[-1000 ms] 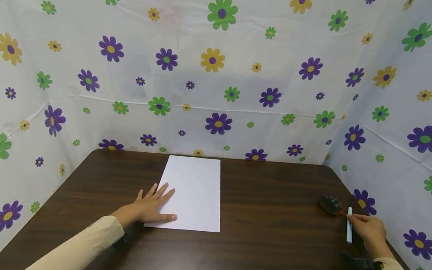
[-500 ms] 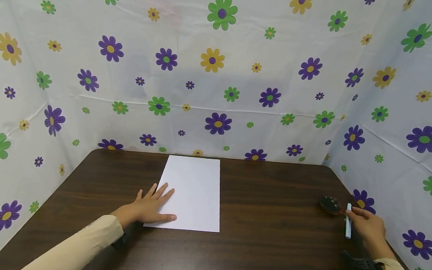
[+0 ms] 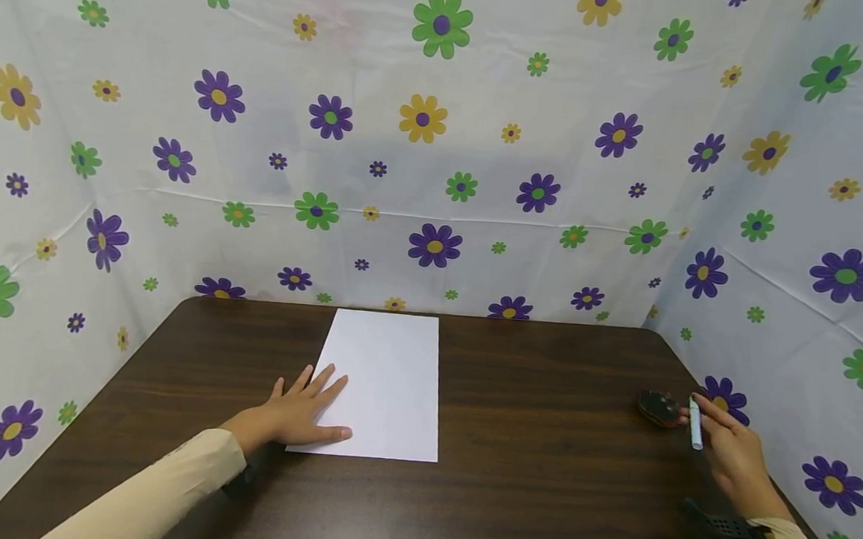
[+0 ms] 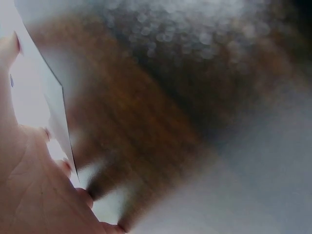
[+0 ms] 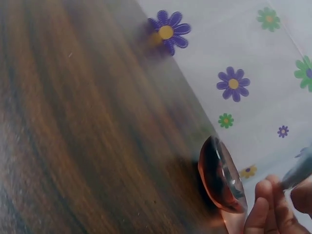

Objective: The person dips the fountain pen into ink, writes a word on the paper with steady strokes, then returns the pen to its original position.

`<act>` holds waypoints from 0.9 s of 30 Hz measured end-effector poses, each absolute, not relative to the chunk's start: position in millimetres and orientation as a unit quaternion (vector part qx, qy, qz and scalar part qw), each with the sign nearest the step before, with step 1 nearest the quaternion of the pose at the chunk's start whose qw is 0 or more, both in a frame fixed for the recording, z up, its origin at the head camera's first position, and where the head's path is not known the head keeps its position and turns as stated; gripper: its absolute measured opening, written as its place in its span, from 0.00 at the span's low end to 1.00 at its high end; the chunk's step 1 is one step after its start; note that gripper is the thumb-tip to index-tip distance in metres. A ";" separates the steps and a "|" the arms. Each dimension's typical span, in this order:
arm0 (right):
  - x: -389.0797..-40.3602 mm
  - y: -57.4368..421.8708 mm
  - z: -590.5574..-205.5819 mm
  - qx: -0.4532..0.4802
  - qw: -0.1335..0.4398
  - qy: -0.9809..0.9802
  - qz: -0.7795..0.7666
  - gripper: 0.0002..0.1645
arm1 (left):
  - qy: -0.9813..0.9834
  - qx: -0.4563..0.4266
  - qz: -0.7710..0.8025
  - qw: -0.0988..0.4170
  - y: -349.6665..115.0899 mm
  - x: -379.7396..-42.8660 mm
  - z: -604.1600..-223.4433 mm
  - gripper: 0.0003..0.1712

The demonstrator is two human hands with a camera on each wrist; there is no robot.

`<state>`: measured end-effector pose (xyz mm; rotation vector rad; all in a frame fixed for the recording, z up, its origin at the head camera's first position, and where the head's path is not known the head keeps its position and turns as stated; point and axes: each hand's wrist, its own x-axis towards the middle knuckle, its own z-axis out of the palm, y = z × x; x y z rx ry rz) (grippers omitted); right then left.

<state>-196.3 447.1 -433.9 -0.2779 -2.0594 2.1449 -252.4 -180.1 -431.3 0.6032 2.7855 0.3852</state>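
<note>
My left hand (image 3: pixel 297 417) lies with fingers spread over the left edge of a white sheet of paper (image 3: pixel 397 384) on the table. At the table's right side my right hand (image 3: pixel 739 462) pinches a pale blue-white marker (image 3: pixel 695 428) between thumb and fingers. In the right wrist view the marker (image 5: pixel 297 170) is a blurred grey shape at the edge. Just left of that hand lies a ladle-like spoon (image 3: pixel 658 408) with a dark bowl. Its reddish, coppery outside (image 5: pixel 212 178) shows in the right wrist view. Most of its handle is hidden by the hand.
The brown wooden table (image 3: pixel 537 477) runs back to a white curtain (image 3: pixel 486 140) printed with purple, green and yellow flowers. That curtain also closes in the left and right sides. A black watch strap (image 3: pixel 722 525) is round the right wrist.
My right hand has lifted the marker and moved slightly forward, and the marker has tilted. The left hand and the paper stay in place. The spoon has hardly shifted.
</note>
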 end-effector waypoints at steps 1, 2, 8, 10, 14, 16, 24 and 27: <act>-195.4 446.9 -434.0 -0.071 0.077 -0.649 0.753 0.22 | 0.960 0.208 0.133 0.132 -180.1 -252.0 -431.1 0.55; -194.8 446.5 -433.8 -0.056 0.078 -0.616 0.782 0.21 | 0.960 0.208 0.133 0.132 -180.2 -251.8 -431.2 0.55; -194.2 442.1 -432.5 -0.052 0.091 -0.580 0.808 0.19 | 0.960 0.209 0.131 0.128 -180.9 -251.4 -432.2 0.55; -195.5 441.8 -432.8 -0.041 0.097 -0.592 0.799 0.19 | 0.961 0.209 0.131 0.128 -181.1 -251.5 -432.3 0.55; -197.1 442.7 -433.6 -0.020 0.098 -0.624 0.775 0.16 | 0.961 0.207 0.129 0.129 -181.5 -251.8 -432.6 0.55; -197.2 442.5 -433.7 -0.019 0.096 -0.641 0.761 0.16 | 0.961 0.207 0.130 0.129 -181.8 -251.9 -432.5 0.55; -202.1 440.1 -436.9 -0.022 0.127 -0.671 0.730 0.12 | 0.960 0.209 0.133 0.131 -181.8 -251.3 -431.0 0.54; -203.4 440.7 -438.1 -0.024 0.129 -0.684 0.718 0.12 | 0.960 0.209 0.134 0.132 -181.4 -251.6 -430.5 0.54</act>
